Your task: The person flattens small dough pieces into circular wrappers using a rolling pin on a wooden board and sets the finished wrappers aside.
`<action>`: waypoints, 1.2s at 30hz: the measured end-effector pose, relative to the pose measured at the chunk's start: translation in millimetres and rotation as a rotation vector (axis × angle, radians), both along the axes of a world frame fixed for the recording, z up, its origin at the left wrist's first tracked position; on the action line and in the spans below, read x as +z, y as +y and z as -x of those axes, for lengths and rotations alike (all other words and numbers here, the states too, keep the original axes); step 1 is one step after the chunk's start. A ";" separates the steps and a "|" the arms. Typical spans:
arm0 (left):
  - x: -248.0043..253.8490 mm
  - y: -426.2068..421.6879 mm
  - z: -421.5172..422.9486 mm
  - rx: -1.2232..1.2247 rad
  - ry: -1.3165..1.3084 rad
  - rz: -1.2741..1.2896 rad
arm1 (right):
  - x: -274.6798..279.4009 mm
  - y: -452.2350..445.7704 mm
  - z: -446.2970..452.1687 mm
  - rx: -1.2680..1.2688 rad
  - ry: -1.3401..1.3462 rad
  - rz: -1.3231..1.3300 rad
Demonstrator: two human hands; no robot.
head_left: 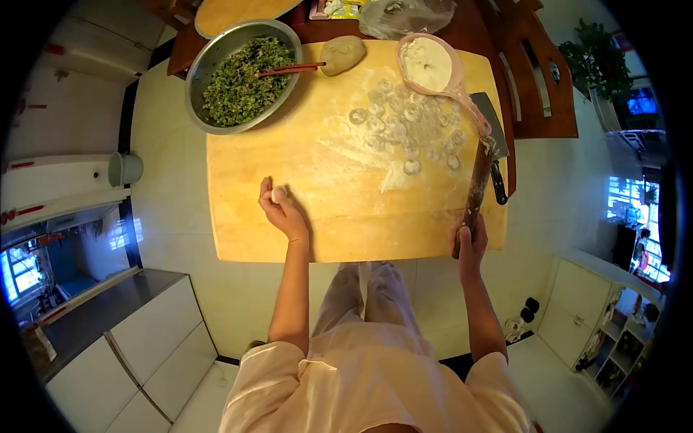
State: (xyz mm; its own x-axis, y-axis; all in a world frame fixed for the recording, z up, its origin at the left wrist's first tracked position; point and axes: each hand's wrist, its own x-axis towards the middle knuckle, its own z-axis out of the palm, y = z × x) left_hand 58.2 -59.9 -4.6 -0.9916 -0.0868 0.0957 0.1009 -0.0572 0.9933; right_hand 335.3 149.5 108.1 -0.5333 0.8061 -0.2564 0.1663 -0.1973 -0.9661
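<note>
My left hand (283, 213) is over the left part of the wooden board (346, 234), fingers curled around what looks like a small pale piece of dough (279, 193). At the board's right side, my right hand (471, 242) grips the near end of a dark, flour-dusted rolling pin (478, 184). The pin points away from me, its far end close to the handle of a pink scoop of flour (426, 63). Several small flattened dough pieces (395, 130) lie scattered in flour on the board's right half.
A metal bowl of chopped green filling (195, 90), with chopsticks (292, 69) in it, stands at the far left. Beside it rests a dough lump (342, 55). A cleaver (498, 151) lies at the right edge. Behind the board are a plastic bag (404, 18) and a wooden chair (538, 79).
</note>
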 end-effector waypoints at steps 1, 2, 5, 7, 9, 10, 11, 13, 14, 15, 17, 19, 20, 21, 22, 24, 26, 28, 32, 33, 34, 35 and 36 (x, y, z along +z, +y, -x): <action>-2.1 12.7 -5.0 -0.033 -0.007 0.028 | 3.8 -4.7 -4.3 -0.001 0.052 -0.014; -5.9 30.1 -11.3 -0.062 -0.014 0.056 | 5.2 -6.7 -8.9 0.001 0.031 -0.015; 7.1 86.7 -50.2 -0.207 -0.079 0.092 | 9.1 -12.4 -15.9 0.001 0.005 0.002; 9.4 116.2 -85.3 -0.412 0.026 0.167 | 15.4 -13.7 -21.6 -0.028 0.012 0.026; 13.1 134.2 -108.5 -0.510 -0.014 -0.099 | 15.2 -7.7 -21.8 -0.005 -0.010 -0.026; 28.2 131.2 -99.8 -0.452 0.147 -0.006 | 16.4 -3.8 -26.1 -0.007 -0.028 -0.054; 42.6 120.7 -89.1 -0.430 0.122 0.058 | 15.5 1.8 -33.1 0.103 -0.188 -0.240; 64.6 96.1 -52.3 -0.433 -0.067 0.254 | 1.3 19.0 -42.6 0.338 -0.501 -0.601; 58.4 91.3 -33.9 -0.457 -0.193 0.017 | -13.7 21.8 -45.0 0.399 -0.474 -0.931; 67.8 85.9 -18.0 -0.520 -0.326 0.161 | -20.9 19.1 -40.3 0.497 -0.514 -0.946; 38.8 78.1 -11.9 -0.764 -0.395 0.276 | -32.2 3.1 -17.4 0.693 -0.594 -0.966; 26.2 80.4 -35.1 -0.966 -0.506 0.223 | -40.5 -7.0 1.7 0.742 -0.522 -0.991; 24.4 82.9 -46.6 -1.080 -0.575 0.181 | -44.0 -7.2 8.4 0.768 -0.484 -1.008; 28.5 88.1 -56.1 -1.149 -0.607 0.145 | -47.6 -5.0 11.3 0.777 -0.493 -0.992; 32.2 90.8 -62.9 -1.177 -0.455 0.391 | -51.6 -4.2 14.1 0.786 -0.498 -0.974; 36.6 90.9 -69.5 -1.183 -0.179 0.708 | -49.1 -9.2 19.3 0.746 -0.475 -0.960; 37.1 92.5 -71.8 -1.151 0.063 0.846 | -33.7 -14.7 32.9 0.651 -0.416 -0.977; 45.8 93.9 -70.2 -1.165 0.075 0.853 | -44.6 -27.1 46.5 0.569 -0.524 -1.000; 47.4 105.8 -56.2 -1.258 0.133 0.993 | -54.8 -22.2 82.5 0.441 -0.661 -1.110; 43.0 107.8 -54.5 -1.259 0.201 0.968 | -57.0 -17.7 89.9 0.414 -0.697 -1.123; 35.2 111.6 -50.9 -1.258 0.277 0.939 | -61.6 -12.6 96.5 0.397 -0.687 -1.136; 27.7 115.3 -48.4 -1.248 0.347 0.907 | -62.4 -12.3 97.9 0.391 -0.686 -1.128; 25.3 118.7 -46.3 -1.253 0.325 0.951 | -62.1 -13.1 98.0 0.390 -0.683 -1.120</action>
